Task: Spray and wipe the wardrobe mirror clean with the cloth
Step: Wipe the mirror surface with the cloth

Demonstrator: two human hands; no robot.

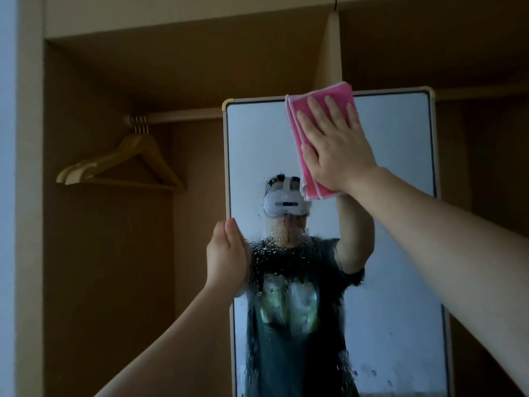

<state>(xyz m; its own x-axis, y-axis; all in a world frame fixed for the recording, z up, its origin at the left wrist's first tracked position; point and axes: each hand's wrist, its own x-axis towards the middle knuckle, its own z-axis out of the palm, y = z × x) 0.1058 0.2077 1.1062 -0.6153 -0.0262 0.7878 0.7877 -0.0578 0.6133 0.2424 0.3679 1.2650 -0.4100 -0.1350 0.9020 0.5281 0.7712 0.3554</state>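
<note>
A tall framed wardrobe mirror [400,173] stands upright inside the wardrobe, with spray droplets across its middle and lower glass. My right hand [335,144] lies flat, fingers straight and spread, pressing a folded pink cloth [297,130] against the glass near the top edge. My left hand [227,253] grips the mirror's left frame edge at mid height, thumb on the front. No spray bottle is in view.
Several wooden hangers [126,164] hang from a rail [183,114] at the left of the open wardrobe. A vertical divider panel [332,53] rises behind the mirror. The wardrobe's left wall [28,196] is close by.
</note>
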